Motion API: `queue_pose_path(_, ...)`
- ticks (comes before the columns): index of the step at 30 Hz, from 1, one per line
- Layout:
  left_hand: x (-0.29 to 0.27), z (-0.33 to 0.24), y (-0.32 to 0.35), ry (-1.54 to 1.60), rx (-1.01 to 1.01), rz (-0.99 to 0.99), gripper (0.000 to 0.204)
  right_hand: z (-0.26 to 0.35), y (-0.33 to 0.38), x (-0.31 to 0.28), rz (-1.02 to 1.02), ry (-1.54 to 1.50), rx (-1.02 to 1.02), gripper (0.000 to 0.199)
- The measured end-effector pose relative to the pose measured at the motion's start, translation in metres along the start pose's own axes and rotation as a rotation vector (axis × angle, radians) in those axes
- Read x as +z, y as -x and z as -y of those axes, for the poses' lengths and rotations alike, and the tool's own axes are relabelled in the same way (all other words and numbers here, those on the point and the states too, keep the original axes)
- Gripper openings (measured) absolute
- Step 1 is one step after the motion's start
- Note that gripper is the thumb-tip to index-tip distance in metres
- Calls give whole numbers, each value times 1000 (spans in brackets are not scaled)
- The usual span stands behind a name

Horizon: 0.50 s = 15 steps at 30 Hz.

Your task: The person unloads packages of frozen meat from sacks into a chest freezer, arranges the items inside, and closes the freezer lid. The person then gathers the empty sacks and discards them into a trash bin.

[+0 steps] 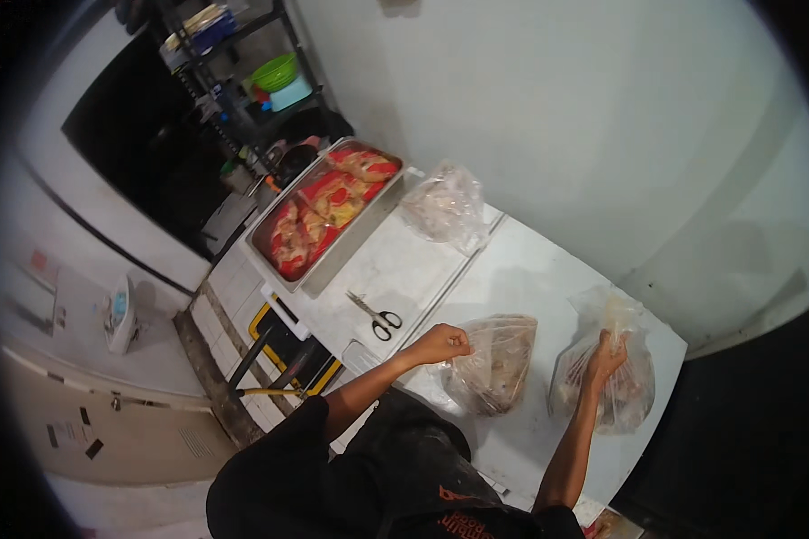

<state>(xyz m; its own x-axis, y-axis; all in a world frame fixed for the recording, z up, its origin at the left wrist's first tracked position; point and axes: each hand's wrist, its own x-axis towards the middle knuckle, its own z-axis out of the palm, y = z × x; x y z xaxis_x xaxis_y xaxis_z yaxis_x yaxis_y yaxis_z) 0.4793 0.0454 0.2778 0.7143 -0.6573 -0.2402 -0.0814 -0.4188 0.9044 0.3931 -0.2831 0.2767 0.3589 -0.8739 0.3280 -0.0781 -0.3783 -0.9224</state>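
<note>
Bags of clear plastic lie on the white tabletop (521, 269). The left hand (442, 343) is closed in a fist on the edge of the middle bag (494, 361); the right hand (605, 355) is clamped on the gathered neck of the right bag (622, 386). Their pale brownish contents are hard to make out. A third bag (445, 205) sits by the wall, beside a metal tray (351, 242) of red and yellow packets (328, 202). Scissors (376, 314) lie near the left hand. Small dark labels (85, 431) mark a pale door at lower left.
</note>
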Motion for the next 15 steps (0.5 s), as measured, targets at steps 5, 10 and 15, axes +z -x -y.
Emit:
queue_pose_path(5,-38,43,10,15,-49,-324,42,62,12,20,415,-78,196,31)
queue_pose_path(10,-1,63,-39,-138,140,87,94,14,14,3,-77,-470,284,24)
queue_pose_path(15,80,82,-46,-271,280,176,103,18,2,-48,-182,-530,281,27)
